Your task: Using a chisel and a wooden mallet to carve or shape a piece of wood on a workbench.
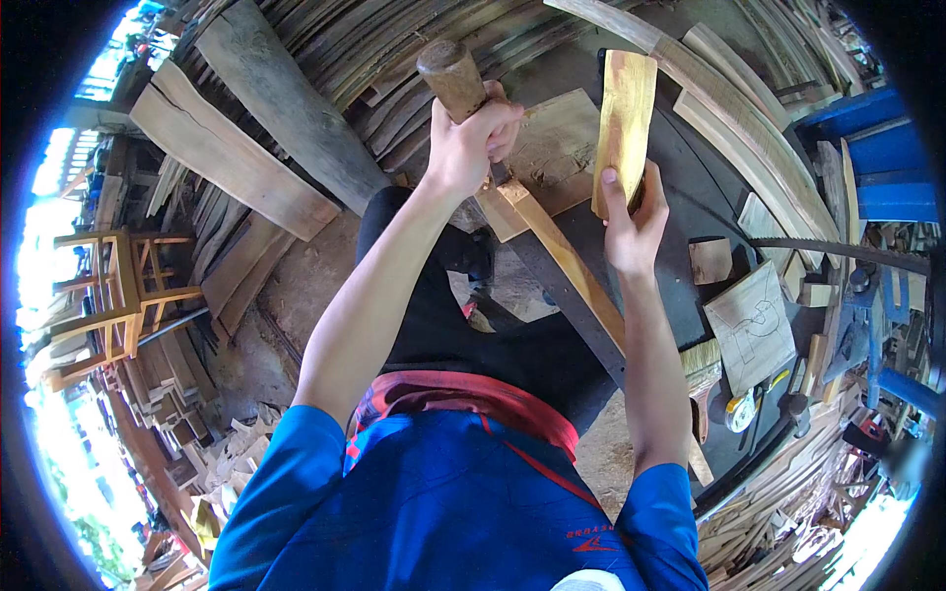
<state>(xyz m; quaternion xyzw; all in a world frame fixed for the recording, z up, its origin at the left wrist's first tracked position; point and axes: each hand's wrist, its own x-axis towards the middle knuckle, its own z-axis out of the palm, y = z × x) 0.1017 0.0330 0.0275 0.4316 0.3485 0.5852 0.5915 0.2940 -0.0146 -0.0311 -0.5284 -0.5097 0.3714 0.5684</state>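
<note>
Wooden block (625,123) stands upright on the dark workbench (690,256), far right of centre, yellowish, long side vertical. Right hand (634,225) grips its near end, fingers wrapped round, thumb on the face. Left hand (471,138) just to the left, fingers closed round a wooden mallet (451,77), handle rising toward the far side. Long wooden rail (567,261) lies between the hands, running near-right along the bench edge. Board with a pencilled outline (751,325) farther right. Unfinished wooden chair (123,286) far left.
</note>
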